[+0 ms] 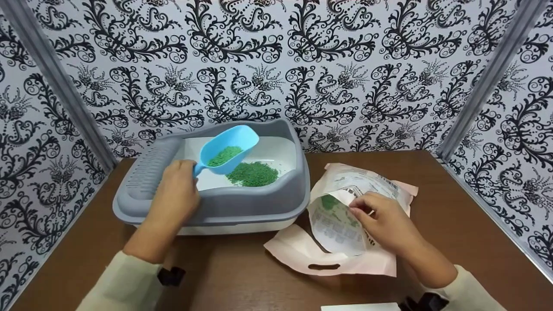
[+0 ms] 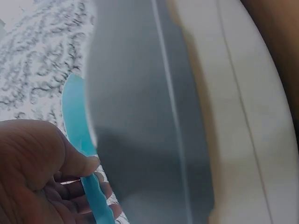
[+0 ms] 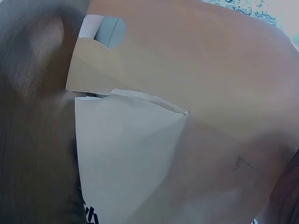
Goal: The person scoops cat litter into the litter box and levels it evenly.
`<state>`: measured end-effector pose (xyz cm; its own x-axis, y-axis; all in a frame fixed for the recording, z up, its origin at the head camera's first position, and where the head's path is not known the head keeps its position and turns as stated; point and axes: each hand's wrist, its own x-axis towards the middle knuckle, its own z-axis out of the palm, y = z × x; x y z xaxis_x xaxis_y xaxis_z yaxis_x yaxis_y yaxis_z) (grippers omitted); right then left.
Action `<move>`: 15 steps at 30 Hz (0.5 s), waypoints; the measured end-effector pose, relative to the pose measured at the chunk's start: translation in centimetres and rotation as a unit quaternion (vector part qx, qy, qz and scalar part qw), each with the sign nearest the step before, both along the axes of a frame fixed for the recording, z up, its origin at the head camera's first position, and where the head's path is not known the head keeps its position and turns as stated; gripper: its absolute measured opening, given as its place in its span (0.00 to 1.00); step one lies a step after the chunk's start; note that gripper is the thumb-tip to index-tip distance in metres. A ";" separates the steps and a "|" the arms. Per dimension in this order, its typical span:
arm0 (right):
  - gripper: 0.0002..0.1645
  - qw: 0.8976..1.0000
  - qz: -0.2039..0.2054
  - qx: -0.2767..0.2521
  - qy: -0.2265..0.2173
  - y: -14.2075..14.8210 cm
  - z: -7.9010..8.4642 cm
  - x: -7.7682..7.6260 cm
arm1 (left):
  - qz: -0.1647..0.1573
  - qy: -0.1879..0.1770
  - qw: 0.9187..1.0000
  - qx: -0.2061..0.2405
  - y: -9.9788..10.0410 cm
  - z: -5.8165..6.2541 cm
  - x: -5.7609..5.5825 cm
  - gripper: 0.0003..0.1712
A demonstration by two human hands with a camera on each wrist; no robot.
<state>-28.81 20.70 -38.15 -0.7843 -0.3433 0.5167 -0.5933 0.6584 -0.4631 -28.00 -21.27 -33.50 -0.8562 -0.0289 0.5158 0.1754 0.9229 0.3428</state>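
My left hand (image 1: 176,190) grips the handle of a light blue scoop (image 1: 242,139), tilted over a litter box. Green granules (image 1: 224,156) lie in the scoop's bowl. In the left wrist view the thumb lies along the scoop handle (image 2: 96,200) with fingers curled behind it. The grey-rimmed litter box (image 1: 255,203) has a white inside, with a pile of green granules (image 1: 255,174) on its floor. To its right lies a pale pink bag (image 1: 298,244), torn open. With thumb and fingertips my right hand (image 1: 389,222) pinches the edge of its opening; green granules show inside.
A brown table (image 1: 242,276) carries everything. Patterned wallpaper panels (image 1: 276,65) close off the back and both sides. Part of a white flat object (image 1: 360,307) shows at the front edge. The bag's handle strip (image 1: 302,263) lies toward the front.
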 end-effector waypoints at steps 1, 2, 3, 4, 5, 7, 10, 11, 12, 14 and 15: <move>0.06 1.000 0.000 0.001 0.001 0.0 0.0 0.0 | 0.001 -0.007 1.000 -0.002 -0.3 0.0 -0.2 0.16; 0.06 1.000 0.000 0.000 0.001 0.0 0.0 0.0 | 0.002 -0.014 1.000 -0.002 -0.5 -0.1 -0.4 0.15; 0.06 1.000 0.000 0.000 0.000 0.0 0.0 0.0 | 0.001 -0.021 1.000 -0.004 -0.8 -0.2 -0.6 0.15; 0.06 1.000 -0.001 0.000 0.000 0.0 0.0 0.0 | 0.003 -0.030 1.000 -0.006 -1.0 -0.3 -0.8 0.15; 0.06 1.000 -0.002 0.000 -0.001 0.0 0.0 0.0 | 0.004 -0.037 0.999 -0.009 -1.3 -0.4 -1.0 0.14; 0.06 1.000 -0.003 -0.001 -0.005 0.0 0.0 0.0 | 0.006 -0.048 0.999 -0.015 -1.7 -0.5 -1.3 0.14; 0.06 1.000 -0.003 -0.002 -0.008 0.0 0.0 0.0 | 0.007 -0.061 0.998 -0.026 -2.2 -0.6 -1.7 0.15; 0.06 1.000 -0.003 -0.003 -0.009 0.0 0.0 0.0 | 0.008 -0.063 0.998 -0.030 -2.3 -0.6 -1.8 0.16; 0.06 1.000 -0.002 -0.004 -0.009 0.0 0.0 0.0 | 0.007 -0.066 0.997 -0.033 -2.3 -0.5 -1.9 0.17; 0.06 1.000 -0.002 -0.006 -0.010 0.0 0.0 0.1 | 0.008 -0.075 0.996 -0.038 -2.4 -0.4 -2.2 0.18; 0.06 1.000 -0.002 -0.007 -0.011 0.0 0.0 0.1 | 0.008 -0.078 0.996 -0.042 -2.4 -0.3 -2.3 0.19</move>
